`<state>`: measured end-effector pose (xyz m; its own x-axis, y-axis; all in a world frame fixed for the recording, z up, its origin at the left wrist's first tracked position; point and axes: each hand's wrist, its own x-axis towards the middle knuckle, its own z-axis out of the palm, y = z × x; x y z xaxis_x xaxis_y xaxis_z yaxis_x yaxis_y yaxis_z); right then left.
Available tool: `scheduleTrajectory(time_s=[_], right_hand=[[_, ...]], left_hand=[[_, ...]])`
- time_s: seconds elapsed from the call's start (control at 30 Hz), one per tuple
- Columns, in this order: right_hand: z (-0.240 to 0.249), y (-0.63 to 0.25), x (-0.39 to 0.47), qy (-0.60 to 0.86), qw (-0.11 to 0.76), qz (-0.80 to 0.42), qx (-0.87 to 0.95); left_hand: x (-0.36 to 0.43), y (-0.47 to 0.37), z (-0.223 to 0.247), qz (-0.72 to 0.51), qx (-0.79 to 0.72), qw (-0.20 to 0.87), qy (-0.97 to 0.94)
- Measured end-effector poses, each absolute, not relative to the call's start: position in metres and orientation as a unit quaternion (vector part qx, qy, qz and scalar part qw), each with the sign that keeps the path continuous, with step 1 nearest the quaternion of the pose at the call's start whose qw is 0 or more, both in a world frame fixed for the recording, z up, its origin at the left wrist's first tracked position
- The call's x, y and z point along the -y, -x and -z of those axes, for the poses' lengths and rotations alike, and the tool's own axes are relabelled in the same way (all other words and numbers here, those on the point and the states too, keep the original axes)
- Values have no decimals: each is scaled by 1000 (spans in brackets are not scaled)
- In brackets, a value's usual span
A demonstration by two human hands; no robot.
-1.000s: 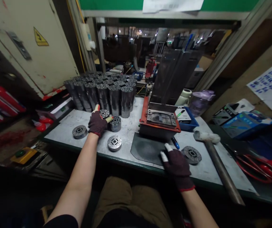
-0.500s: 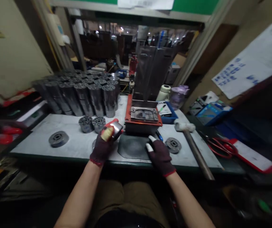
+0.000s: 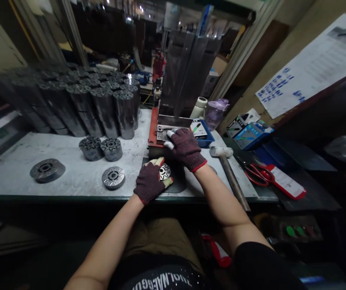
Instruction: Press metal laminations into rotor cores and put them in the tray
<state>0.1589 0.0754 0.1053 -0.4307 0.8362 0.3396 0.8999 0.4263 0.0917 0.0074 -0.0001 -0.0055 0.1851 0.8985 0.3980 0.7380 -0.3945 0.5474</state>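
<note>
My left hand [image 3: 151, 180], in a dark glove with pale fingertips, curls around a round metal core [image 3: 165, 172] with a slotted star pattern on top. The core sits face up on a dark mat [image 3: 179, 183], partly covered by my fingers. My right hand [image 3: 186, 149], gloved with white fingertips, reaches over the metal plate of an orange-edged fixture [image 3: 153, 127]. Its visible fingers are stretched out and apart on that plate; the palm side is hidden. Left of my left hand, a single core [image 3: 113, 177] lies flat on the table.
Two short cores [image 3: 102, 149] stand side by side, and a flatter one [image 3: 48, 170] lies far left. Many tall core stacks [image 3: 100, 108] fill the back left. On the right are a mallet [image 3: 229, 173], red-handled scissors [image 3: 259, 175], a blue tray [image 3: 206, 139] and bottles [image 3: 217, 112].
My left hand has set the tilted core flat on the mat and still holds it. My right hand has moved from the mat up onto the fixture. The view has shifted too.
</note>
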Motion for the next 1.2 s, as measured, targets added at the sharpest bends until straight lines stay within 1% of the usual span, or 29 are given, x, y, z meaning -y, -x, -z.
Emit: scheduleTrajectory(time_s=[0.1,0.2,0.27,0.4,0.47,0.53,0.6,0.63,0.7,0.8,0.87,0.93,1.03,1.2], right_hand=[[-98,-162,-57,524,111,130,834],[-80,-166,-30,536,112,95,831],[-69,-167,-16,535,68,53,840],[-71,-158,-8,529,-77,3,845],[-80,-148,-11,535,-114,4,837],[-85,-140,-15,541,-125,8,832],[-86,-137,-18,542,-106,4,834],[-84,-138,-19,545,-83,4,835],[-81,-146,-21,554,-7,33,832],[-81,-160,-32,560,139,137,805],[-85,-166,-44,547,182,170,799],[-90,-168,-59,533,175,164,812],[-101,-166,-76,522,139,145,829],[-114,-161,-71,523,102,137,835]], left_hand=[[-1,-7,5,-348,-529,126,-764],[-2,-7,7,-349,-527,129,-764],[-3,-8,8,-349,-521,128,-768],[-4,-8,7,-352,-517,130,-769],[-4,-7,6,-350,-519,134,-768],[-3,-7,6,-347,-520,135,-769],[-3,-6,6,-348,-518,134,-769],[-3,-6,6,-350,-517,132,-770],[-2,-6,6,-352,-515,130,-771],[-1,-6,6,-344,-518,125,-773],[-1,-6,6,-338,-527,120,-771],[-1,-6,6,-333,-533,117,-769],[-1,-6,5,-327,-530,120,-774],[0,-5,3,-326,-529,126,-773]])
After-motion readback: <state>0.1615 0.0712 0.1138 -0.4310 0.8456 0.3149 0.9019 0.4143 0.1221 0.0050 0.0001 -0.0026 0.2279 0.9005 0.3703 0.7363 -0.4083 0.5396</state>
